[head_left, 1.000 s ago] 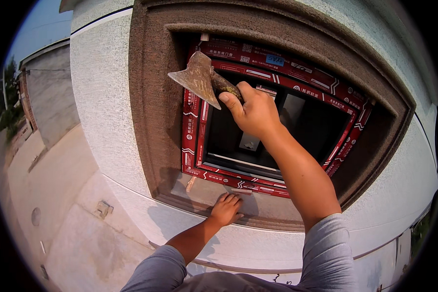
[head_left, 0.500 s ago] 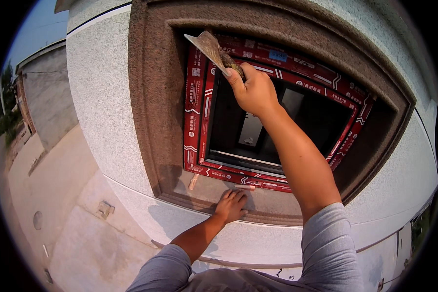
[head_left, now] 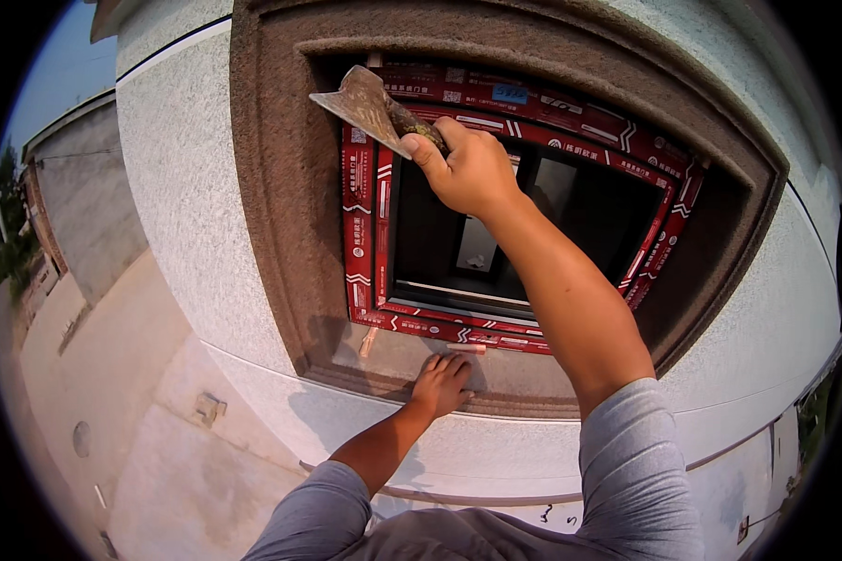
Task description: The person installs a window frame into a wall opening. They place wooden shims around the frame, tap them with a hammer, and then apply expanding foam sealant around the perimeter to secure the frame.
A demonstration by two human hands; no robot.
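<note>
My right hand (head_left: 472, 173) is wrapped round the handle of a putty knife (head_left: 360, 107), its wide, stained metal blade pointing up and left. The blade overlaps the upper left corner of the recess around a window frame (head_left: 357, 257) covered in red printed film; whether it touches anything there is unclear. Below, my left hand (head_left: 442, 383) lies on the window sill (head_left: 524, 376), fingers apart, holding nothing. Just beyond its fingertips is a small pinkish strip (head_left: 466, 348). Another small strip (head_left: 369, 342) leans by the frame's lower left corner.
A raised brown textured surround (head_left: 276, 187) borders the recess, set in a white rough wall (head_left: 173, 187). Dark glass (head_left: 580, 234) fills the window. Far below on the left are concrete ground (head_left: 178, 467) and a grey building (head_left: 89, 187).
My right hand and the putty knife have moved left, toward the outer edge of the recess. My left hand stays on the sill; the whole view has shifted slightly.
</note>
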